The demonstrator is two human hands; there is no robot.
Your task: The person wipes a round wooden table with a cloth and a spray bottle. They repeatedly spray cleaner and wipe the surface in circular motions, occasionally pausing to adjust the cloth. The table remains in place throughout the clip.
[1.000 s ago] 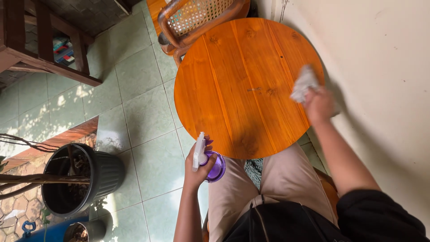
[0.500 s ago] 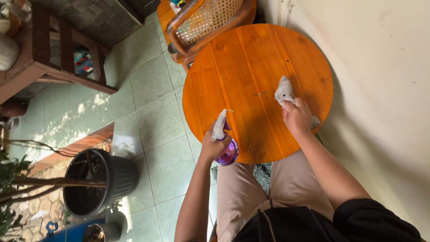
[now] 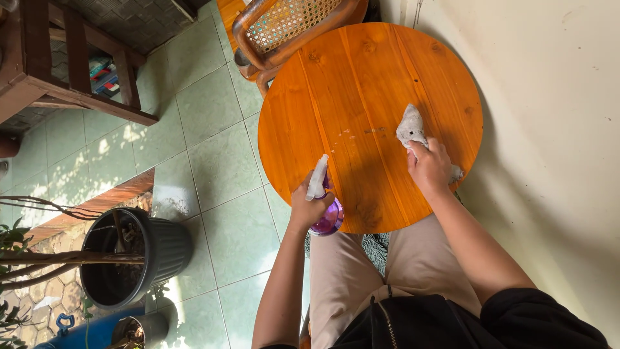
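- Over round wooden table (image 3: 361, 84), near edge: left hand (image 3: 309, 208) had fingers wrapped round purple spray bottle (image 3: 326, 216), white nozzle aimed onto tabletop.
- Right hand (image 3: 429, 169) gripped crumpled white cloth (image 3: 411, 127), pressed flat on wood, rt side of table nr wall (image 3: 555, 129).
- Small wet specks on wood betw. nozzle & cloth.
- Cane chair (image 3: 284, 29) at far side; black plant pot (image 3: 132, 255) on tiled floor, well apart.

Pale green tiled floor (image 3: 213, 155), sun-dappled; cream wall (image 3: 555, 129); rattan chair (image 3: 284, 26); dark wooden shelf (image 3: 71, 58).
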